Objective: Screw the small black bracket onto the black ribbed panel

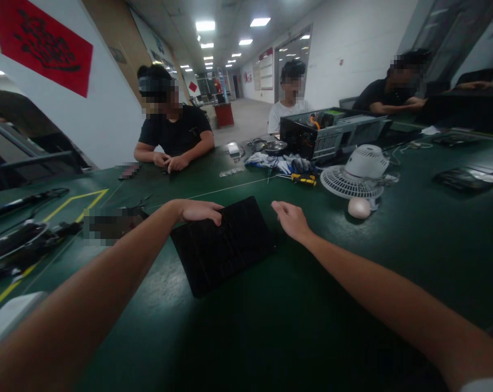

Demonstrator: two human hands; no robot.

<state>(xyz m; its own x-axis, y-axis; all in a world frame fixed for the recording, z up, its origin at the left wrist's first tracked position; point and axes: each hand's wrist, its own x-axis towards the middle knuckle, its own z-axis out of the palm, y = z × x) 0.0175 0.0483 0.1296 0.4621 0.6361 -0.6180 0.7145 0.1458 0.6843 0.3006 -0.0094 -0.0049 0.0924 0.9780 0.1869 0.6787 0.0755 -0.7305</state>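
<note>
A flat black rectangular panel (230, 253), tablet-like with faint lines across its face, lies tilted just over or on the green table in front of me. My left hand (201, 211) grips its far left edge, with the thumb on top and the other fingers hidden behind. To the right of the panel, apart from it, is my right hand (291, 219). Its fingers are curled in, and whether anything small is inside cannot be seen.
A white fan (355, 177) with a pinkish rounded object (358, 208) stands to the right. Behind it are yellow-black screwdrivers (303, 178), cloth gloves (281, 161) and an opened computer case (332, 133). Cables and dark gear (18, 245) lie left. Several people sit around the green table (413, 234).
</note>
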